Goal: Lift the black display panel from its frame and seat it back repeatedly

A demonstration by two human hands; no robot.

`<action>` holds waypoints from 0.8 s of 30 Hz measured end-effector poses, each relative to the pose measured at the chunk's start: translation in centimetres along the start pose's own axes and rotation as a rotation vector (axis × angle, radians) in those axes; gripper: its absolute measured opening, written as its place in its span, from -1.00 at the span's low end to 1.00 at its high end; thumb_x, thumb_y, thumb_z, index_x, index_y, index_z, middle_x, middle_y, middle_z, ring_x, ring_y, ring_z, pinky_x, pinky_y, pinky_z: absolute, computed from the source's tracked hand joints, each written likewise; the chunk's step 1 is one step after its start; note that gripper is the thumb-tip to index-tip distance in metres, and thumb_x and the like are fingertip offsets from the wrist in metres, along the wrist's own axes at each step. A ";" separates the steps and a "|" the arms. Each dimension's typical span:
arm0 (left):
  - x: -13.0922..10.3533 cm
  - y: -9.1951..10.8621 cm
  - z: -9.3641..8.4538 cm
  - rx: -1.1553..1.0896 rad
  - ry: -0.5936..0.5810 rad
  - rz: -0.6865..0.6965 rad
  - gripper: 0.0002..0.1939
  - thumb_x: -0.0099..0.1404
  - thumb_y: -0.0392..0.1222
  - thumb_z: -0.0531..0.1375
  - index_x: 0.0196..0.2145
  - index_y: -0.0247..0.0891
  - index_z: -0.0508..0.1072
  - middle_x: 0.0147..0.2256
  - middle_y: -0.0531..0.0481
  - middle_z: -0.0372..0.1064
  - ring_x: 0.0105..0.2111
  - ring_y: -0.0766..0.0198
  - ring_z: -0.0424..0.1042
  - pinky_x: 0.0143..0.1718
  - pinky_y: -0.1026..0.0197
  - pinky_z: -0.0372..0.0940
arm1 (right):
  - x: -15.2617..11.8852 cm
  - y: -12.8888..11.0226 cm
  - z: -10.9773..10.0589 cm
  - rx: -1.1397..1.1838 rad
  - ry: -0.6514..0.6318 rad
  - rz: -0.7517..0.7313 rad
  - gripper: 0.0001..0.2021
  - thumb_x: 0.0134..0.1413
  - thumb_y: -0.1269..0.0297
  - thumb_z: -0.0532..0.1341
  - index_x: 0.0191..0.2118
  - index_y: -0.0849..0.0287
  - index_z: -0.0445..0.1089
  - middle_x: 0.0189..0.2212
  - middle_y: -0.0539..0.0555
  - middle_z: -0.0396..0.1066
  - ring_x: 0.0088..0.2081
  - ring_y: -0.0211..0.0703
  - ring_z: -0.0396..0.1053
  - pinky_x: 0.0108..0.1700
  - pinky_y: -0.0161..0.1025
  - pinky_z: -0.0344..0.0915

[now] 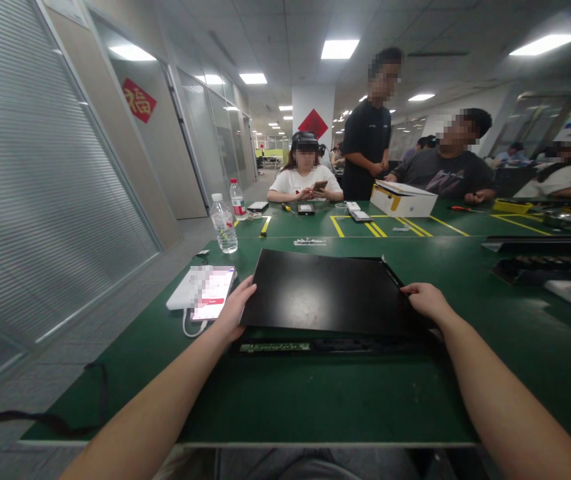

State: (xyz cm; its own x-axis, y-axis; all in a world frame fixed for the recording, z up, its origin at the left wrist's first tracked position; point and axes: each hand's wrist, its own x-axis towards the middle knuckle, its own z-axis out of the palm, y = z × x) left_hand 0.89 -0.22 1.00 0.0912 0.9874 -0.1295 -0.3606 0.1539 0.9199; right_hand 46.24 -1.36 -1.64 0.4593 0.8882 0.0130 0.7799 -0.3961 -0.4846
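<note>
Both side edges of a flat black rectangular panel (320,293) are pinched, left hand (238,305) and right hand (428,302), over the green tabletop (325,400).
Its underside and some fingers are hidden; both hands reach forward, well apart. Narrow green circuit board (275,347) shows near; lit-screen phone (219,292) lies left.

Left of centre I see a clear water bottle (224,230), a lit phone (219,288) below it; a red sign (140,101) upper left, a white box (414,203) right of centre.
</note>
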 end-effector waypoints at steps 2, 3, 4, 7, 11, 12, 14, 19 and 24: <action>0.1 -0.1 -0.1 0.001 0.002 0.001 -0.40 0.18 -0.22 0.27 0.19 -0.21 0.37 -0.11 -0.08 0.57 -0.16 0.12 0.55 -0.22 0.23 0.39 | 0.0 0.0 0.0 0.007 0.005 -0.001 -0.59 -0.11 0.57 0.16 -0.15 0.17 0.62 -0.16 0.15 0.57 -0.10 -0.06 0.48 -0.11 -0.31 0.32; 0.1 -0.1 -0.1 0.004 0.004 0.006 -0.40 0.17 -0.22 0.27 0.19 -0.22 0.37 -0.11 -0.08 0.57 -0.17 0.12 0.55 -0.22 0.23 0.39 | 0.0 0.1 0.0 0.012 0.004 0.002 -0.59 -0.11 0.57 0.16 -0.15 0.17 0.62 -0.17 0.15 0.57 -0.10 -0.05 0.48 -0.11 -0.30 0.32; 0.2 -0.2 -0.2 0.009 0.007 0.013 -0.40 0.16 -0.22 0.28 0.18 -0.23 0.37 -0.12 -0.09 0.57 -0.18 0.12 0.55 -0.23 0.23 0.39 | 0.0 0.1 0.0 0.017 0.001 0.003 -0.59 -0.10 0.57 0.16 -0.15 0.17 0.62 -0.17 0.14 0.57 -0.10 -0.05 0.48 -0.10 -0.29 0.32; 0.4 -0.3 -0.3 0.028 0.007 0.034 -0.42 0.13 -0.21 0.30 0.13 -0.27 0.40 -0.15 -0.10 0.58 -0.20 0.12 0.56 -0.24 0.23 0.39 | 0.1 0.1 0.0 0.022 -0.015 0.008 -0.58 -0.10 0.56 0.16 -0.13 0.19 0.61 -0.16 0.15 0.57 -0.09 -0.03 0.48 -0.07 -0.27 0.32; 0.3 -0.2 -0.2 0.036 0.030 0.047 -0.46 0.13 -0.22 0.29 0.09 -0.28 0.43 -0.18 -0.09 0.59 -0.20 0.12 0.56 -0.24 0.23 0.39 | 0.2 0.3 0.2 0.031 0.004 -0.008 -0.60 -0.10 0.56 0.15 -0.16 0.18 0.62 -0.18 0.15 0.57 -0.10 -0.04 0.49 -0.05 -0.27 0.33; 0.2 -0.2 -0.2 0.039 0.034 0.047 -0.47 0.14 -0.23 0.29 0.09 -0.27 0.44 -0.18 -0.08 0.59 -0.19 0.11 0.56 -0.23 0.22 0.40 | 0.2 0.3 0.2 0.035 0.008 -0.014 -0.60 -0.10 0.56 0.16 -0.17 0.18 0.62 -0.18 0.15 0.57 -0.11 -0.05 0.49 -0.05 -0.27 0.33; 0.1 0.1 -0.1 0.051 0.034 0.048 -0.50 0.14 -0.24 0.29 0.06 -0.26 0.47 -0.16 -0.08 0.59 -0.17 0.09 0.56 -0.20 0.20 0.40 | 0.2 0.4 0.2 0.045 0.005 -0.017 -0.61 -0.10 0.56 0.16 -0.17 0.17 0.62 -0.19 0.14 0.58 -0.12 -0.05 0.50 -0.05 -0.27 0.34; 0.3 0.4 -0.6 0.106 0.023 0.044 -0.55 0.10 -0.24 0.32 0.00 -0.24 0.54 -0.12 -0.09 0.58 -0.08 0.03 0.53 -0.04 0.10 0.39 | 0.3 0.4 0.1 0.050 -0.020 0.001 -0.63 -0.06 0.52 0.18 -0.14 0.19 0.61 -0.16 0.15 0.57 -0.09 -0.04 0.48 -0.04 -0.26 0.33; 1.2 -0.2 -1.9 0.241 0.070 0.076 -0.54 0.05 -0.23 0.38 -0.04 -0.22 0.55 0.02 -0.13 0.51 0.10 -0.05 0.41 0.13 -0.02 0.27 | 0.4 0.5 0.2 0.060 -0.014 0.007 -0.60 -0.06 0.55 0.15 -0.13 0.18 0.61 -0.17 0.14 0.57 -0.10 -0.07 0.48 -0.02 -0.27 0.33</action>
State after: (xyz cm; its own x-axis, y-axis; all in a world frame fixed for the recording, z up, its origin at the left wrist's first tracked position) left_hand -0.72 1.03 -0.02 0.0051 0.9972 -0.0743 -0.1319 0.0744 0.9885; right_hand 46.74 -1.18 -2.11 0.4585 0.8887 -0.0026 0.7495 -0.3882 -0.5363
